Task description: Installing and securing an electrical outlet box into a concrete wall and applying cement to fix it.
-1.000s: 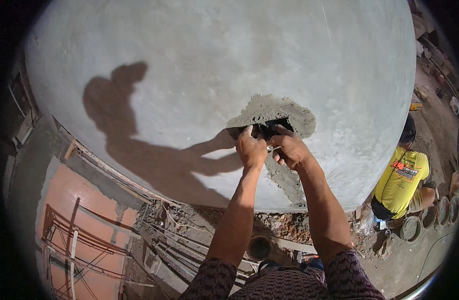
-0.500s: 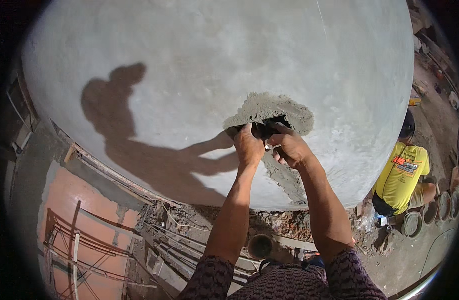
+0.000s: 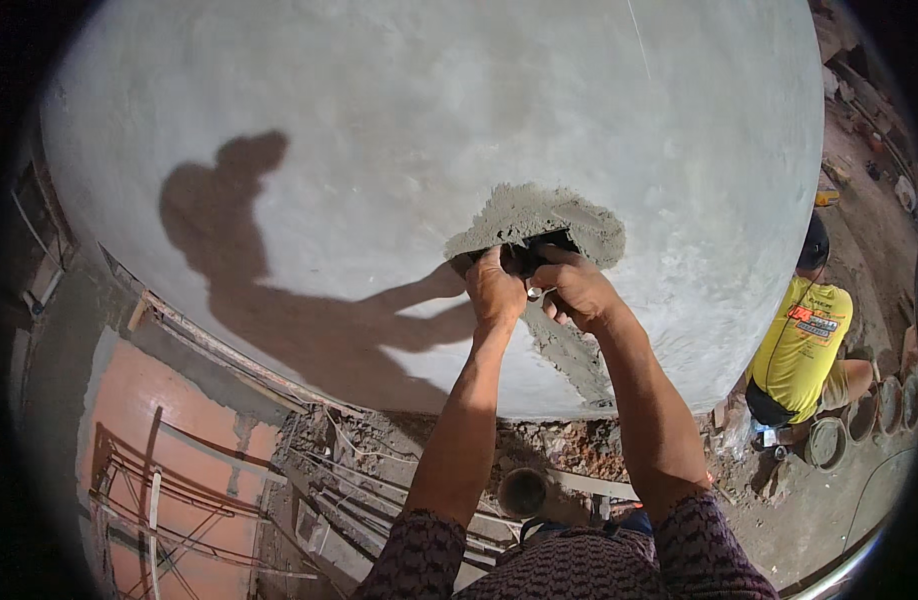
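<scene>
A curved grey plastered surface (image 3: 419, 120) has a dark rectangular opening (image 3: 549, 240) ringed at the top and right by rough damp mortar (image 3: 579, 215), with a strip of it running downward. My left hand (image 3: 494, 290) has its thumb and fingers curled into the left part of the opening; what they grip is hidden. My right hand (image 3: 579, 293) is closed at the opening's right part, fingers bent. A small shiny metal piece (image 3: 534, 294) shows between both hands, but I cannot tell clearly which fingers hold it.
A person in a yellow shirt (image 3: 799, 350) crouches at right beside several round buckets (image 3: 827, 445). Below lie rubble (image 3: 589, 450), another bucket (image 3: 524, 492), a board (image 3: 589, 487) and long rods or pipes (image 3: 349, 505). A pink panel (image 3: 129, 400) with thin bars is at lower left.
The whole view has shifted slightly, with the surface and both hands appearing a little further left. My hands stay at the opening with only small finger movement.
</scene>
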{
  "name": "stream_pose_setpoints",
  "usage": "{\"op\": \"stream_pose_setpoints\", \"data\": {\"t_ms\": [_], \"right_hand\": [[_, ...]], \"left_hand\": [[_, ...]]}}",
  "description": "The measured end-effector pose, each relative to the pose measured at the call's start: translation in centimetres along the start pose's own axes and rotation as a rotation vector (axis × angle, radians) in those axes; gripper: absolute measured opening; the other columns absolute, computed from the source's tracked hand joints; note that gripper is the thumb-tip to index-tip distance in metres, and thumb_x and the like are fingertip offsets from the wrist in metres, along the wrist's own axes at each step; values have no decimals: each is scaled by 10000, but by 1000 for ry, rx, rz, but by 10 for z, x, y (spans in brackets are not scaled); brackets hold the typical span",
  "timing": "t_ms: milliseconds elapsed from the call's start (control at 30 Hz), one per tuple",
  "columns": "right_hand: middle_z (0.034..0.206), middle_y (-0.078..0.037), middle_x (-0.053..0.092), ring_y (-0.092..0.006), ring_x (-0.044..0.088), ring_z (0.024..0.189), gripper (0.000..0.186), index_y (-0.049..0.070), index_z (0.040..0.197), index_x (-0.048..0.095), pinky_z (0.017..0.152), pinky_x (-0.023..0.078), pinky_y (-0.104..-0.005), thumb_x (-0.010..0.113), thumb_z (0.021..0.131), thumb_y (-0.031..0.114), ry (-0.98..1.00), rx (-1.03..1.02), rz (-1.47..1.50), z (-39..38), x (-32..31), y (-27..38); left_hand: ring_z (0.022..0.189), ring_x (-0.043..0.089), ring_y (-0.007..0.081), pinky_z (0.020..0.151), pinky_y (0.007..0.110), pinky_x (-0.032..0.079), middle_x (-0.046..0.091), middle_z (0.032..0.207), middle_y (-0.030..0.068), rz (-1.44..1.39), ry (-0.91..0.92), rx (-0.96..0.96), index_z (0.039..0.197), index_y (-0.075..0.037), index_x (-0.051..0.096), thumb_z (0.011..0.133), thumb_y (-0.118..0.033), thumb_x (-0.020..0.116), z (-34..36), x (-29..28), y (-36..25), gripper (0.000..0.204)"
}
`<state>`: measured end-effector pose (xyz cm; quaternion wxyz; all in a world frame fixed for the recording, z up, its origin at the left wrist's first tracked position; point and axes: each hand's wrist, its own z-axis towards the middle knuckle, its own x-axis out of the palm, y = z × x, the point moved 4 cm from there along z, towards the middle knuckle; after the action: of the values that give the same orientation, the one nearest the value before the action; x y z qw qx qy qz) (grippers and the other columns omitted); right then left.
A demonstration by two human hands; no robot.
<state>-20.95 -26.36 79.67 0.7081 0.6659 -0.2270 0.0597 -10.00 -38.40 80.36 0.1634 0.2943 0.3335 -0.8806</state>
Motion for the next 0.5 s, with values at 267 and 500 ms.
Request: {"op": "stream_pose_setpoints", "data": {"t_ms": [267,500], "right_hand": [[841,-97,638,-154,557,521,467,-31,1196,591,404,411,-285,635,770,154,-22,1,-7,-1,-2,0],[819,-94,629,-155,556,513,465,-25,1196,587,395,408,-290,627,764,143,-13,-6,11,-4,7,3]], "left_hand": [[1042,653,459,938,480,505,705,1052,255,-15,4,-31,1124,-7,676,726,75,590,1,0,-7,414],[940,688,364,862,427,517,728,987,190,-63,-25,3,1067,-18,688,788,26,623,1,3,9,290]]}}
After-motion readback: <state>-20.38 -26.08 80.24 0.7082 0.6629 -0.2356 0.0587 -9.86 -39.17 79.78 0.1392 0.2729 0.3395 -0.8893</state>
